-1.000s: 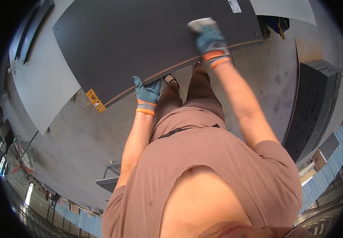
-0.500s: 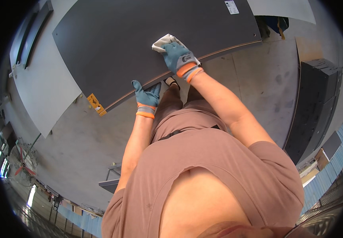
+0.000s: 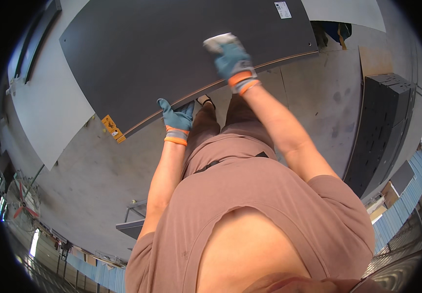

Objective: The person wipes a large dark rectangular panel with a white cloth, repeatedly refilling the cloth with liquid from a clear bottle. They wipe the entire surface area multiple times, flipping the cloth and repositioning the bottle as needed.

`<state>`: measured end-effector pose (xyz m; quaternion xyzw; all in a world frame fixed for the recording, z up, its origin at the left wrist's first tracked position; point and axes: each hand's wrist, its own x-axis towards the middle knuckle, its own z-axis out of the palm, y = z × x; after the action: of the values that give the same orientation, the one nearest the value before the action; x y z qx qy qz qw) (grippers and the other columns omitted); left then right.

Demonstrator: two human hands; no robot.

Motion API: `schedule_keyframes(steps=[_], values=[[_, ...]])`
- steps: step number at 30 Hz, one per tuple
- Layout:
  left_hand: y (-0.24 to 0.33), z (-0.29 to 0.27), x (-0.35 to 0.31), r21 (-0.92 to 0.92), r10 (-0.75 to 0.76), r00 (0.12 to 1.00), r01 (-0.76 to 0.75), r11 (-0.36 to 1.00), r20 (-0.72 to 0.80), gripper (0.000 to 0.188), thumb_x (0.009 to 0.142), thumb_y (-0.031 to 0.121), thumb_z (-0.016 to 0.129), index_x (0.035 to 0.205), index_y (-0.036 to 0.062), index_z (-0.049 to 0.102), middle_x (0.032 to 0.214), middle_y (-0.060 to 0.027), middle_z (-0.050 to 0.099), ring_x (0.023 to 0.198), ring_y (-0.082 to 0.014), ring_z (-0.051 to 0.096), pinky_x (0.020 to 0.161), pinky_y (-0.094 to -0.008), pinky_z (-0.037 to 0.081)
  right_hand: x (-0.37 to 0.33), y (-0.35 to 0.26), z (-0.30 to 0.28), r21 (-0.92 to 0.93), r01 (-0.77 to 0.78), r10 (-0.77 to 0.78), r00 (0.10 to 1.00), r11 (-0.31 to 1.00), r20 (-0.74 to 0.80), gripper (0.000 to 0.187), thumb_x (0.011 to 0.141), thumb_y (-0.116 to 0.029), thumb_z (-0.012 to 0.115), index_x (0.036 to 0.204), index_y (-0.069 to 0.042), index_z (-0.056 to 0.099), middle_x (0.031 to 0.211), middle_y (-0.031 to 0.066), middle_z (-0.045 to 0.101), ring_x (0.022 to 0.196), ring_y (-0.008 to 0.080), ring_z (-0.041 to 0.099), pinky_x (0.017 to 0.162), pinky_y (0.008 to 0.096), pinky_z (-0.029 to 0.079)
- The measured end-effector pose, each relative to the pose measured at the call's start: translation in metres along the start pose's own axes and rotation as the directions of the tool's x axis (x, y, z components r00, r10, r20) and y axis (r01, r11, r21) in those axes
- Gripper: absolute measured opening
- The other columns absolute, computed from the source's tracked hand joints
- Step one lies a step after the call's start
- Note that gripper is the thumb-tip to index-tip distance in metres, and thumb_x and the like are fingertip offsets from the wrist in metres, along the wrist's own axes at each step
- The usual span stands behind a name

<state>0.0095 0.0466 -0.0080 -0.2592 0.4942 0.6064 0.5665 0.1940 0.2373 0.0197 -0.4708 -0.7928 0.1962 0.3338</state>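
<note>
A large dark grey panel (image 3: 142,58) lies flat in front of me, with a thin brown strip along its near edge. My right hand (image 3: 233,59), in a blue-grey glove with an orange cuff, is closed on a white cloth (image 3: 220,41) over the panel's top face. The hand is a little blurred. My left hand (image 3: 176,119), gloved alike, holds the panel's near edge, its thumb on top and its fingers partly hidden below the rim.
A yellow label (image 3: 112,128) sits at the panel's near left corner, a white sticker (image 3: 283,10) at the far right. Dark stacked boards (image 3: 379,122) stand on the right. A fan (image 3: 23,202) is at lower left. White sheet (image 3: 40,107) lies left.
My right hand has moved to the right and slightly farther away with the cloth, across the panel. My left hand stays at the near edge.
</note>
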Motion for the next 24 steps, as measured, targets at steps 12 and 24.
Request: schedule_keyframes(steps=[12,24], values=[[0.003,0.000,0.003,-0.012,0.023,0.999,-0.023,1.000,-0.036,0.077,0.087,0.062,0.074,0.141,0.0110,0.055,0.146,-0.0127,0.056,0.132,-0.0386,0.055,0.110,-0.0616,0.049,0.015,0.118,-0.098,-0.167,-0.292,0.307,0.949,0.942,0.073,0.025,0.094,-0.019,0.064,0.117,-0.016,0.075,0.119,0.0133,0.072,0.110,0.0348,0.068,0.098,0.0429,0.054],[0.000,0.003,0.000,-0.005,0.033,0.999,-0.034,0.999,-0.021,0.078,0.086,0.064,0.074,0.142,0.0125,0.054,0.145,-0.0122,0.057,0.131,-0.0373,0.055,0.110,-0.0589,0.050,0.041,0.071,-0.096,-0.582,-0.533,0.780,0.523,0.614,0.343,0.060,0.077,-0.045,0.082,0.128,-0.014,0.069,0.135,0.0141,0.066,0.126,0.0345,0.063,0.107,0.0441,0.051]])
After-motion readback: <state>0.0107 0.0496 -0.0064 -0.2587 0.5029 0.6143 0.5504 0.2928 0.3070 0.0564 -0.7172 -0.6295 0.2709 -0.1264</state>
